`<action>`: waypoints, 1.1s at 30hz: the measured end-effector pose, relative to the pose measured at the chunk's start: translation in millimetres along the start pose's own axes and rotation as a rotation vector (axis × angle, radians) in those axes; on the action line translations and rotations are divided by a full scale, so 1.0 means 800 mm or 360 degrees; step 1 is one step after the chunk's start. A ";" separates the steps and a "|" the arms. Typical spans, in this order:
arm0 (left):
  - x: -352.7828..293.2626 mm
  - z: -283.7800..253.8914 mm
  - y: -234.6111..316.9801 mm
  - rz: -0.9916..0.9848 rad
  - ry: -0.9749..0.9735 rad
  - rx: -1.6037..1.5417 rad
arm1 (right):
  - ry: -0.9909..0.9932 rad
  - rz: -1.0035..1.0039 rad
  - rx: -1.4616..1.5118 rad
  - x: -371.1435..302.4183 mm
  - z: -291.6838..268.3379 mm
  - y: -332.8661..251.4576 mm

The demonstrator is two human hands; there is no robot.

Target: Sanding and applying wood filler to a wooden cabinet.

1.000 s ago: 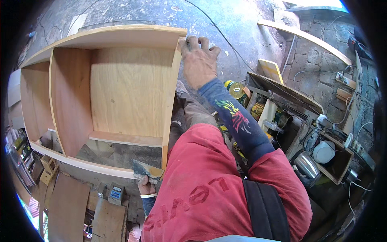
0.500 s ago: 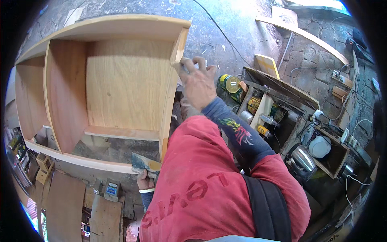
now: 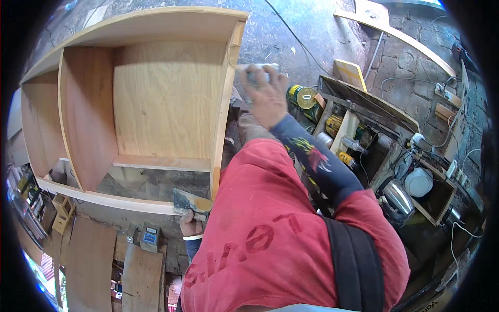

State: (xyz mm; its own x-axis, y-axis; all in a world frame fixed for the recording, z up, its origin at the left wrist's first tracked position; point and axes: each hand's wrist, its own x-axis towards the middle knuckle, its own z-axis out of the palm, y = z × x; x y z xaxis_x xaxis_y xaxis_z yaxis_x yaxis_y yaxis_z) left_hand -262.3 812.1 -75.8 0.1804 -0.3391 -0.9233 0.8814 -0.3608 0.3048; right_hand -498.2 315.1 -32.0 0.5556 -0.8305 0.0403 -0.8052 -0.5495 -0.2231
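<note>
My right hand [image 3: 266, 101] hovers just right of the end panel [image 3: 224, 112] of an unpainted wooden cabinet [image 3: 161, 99]. Its fingers are bent around a pale, flat-edged piece [image 3: 267, 67], mostly hidden by them; its kind I cannot make out. A small gap shows between this hand and the panel. Low on the left, my left hand [image 3: 191, 223] grips a flat rectangular plate [image 3: 188, 202], grey-green and smeared with tan. That plate is beside the cabinet's near right corner and overlaps its front rail [image 3: 130, 204] in view.
To the right stands a wooden box of cans and bottles [image 3: 347, 125], with a yellow-green can [image 3: 301, 96] at its corner. Further right are a metal kettle [image 3: 397, 198] and loose cords. A long curved board [image 3: 397, 40] lies at the back right; plywood sheets [image 3: 89, 260] are at lower left.
My right hand has come away from the cabinet's end panel, moving right and slightly down. My left hand still holds the plate. The whole view has shifted a little.
</note>
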 end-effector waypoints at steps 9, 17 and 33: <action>-0.002 0.029 0.013 -0.0062 -0.0013 -0.0193 | -0.0147 0.0063 -0.0266 0.089 -0.037 0.010; -0.001 0.051 0.014 0.0166 -0.0164 -0.0089 | -0.0319 0.0030 -0.0188 -0.099 0.001 -0.135; -0.007 0.049 0.023 0.0141 -0.0291 -0.0108 | 0.0308 -0.0097 -0.0045 -0.105 0.037 -0.069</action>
State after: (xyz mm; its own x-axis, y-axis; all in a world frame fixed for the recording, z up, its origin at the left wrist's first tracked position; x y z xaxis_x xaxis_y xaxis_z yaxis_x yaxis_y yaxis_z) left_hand -264.1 773.3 -55.7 0.1817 -0.5212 -0.8339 0.8942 -0.2652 0.3606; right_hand -494.2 417.8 -52.0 0.5555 -0.7962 0.2399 -0.7783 -0.5994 -0.1871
